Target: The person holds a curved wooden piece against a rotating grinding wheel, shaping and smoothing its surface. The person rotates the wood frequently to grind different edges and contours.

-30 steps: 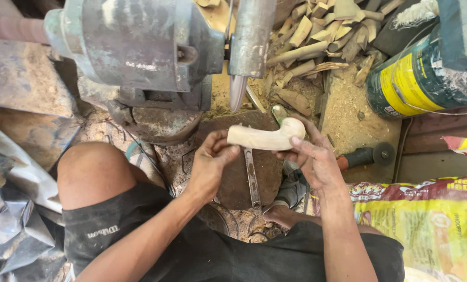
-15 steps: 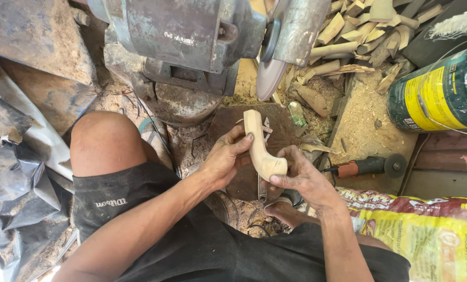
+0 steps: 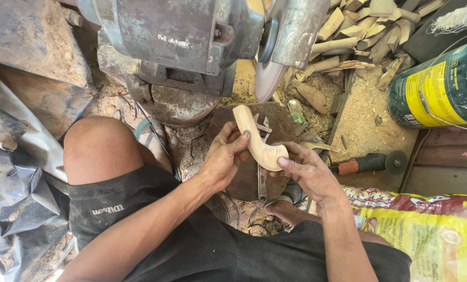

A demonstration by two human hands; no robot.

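Raised slightly, wooden handle [image 3: 255, 138] stays gripped — left hand [image 3: 224, 159], right hand [image 3: 307, 169].

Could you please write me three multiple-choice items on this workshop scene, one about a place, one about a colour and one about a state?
1. Where does the grinding disc sit relative to the curved wooden piece?
A. Just above its upper tip
B. Below it, by the sack
C. Far left, over the knee

2. What colour is the band on the dark green drum at the upper right?
A. Red
B. Yellow
C. White

3. How is the wooden piece held?
A. Lying loose on the floor
B. By one hand only
C. By both hands

Answers: 1 A, the disc's lower edge hangs just above the piece's tip. 2 B, a yellow band wraps the drum. 3 C, the left hand grips its middle and the right hand its thick lower end.
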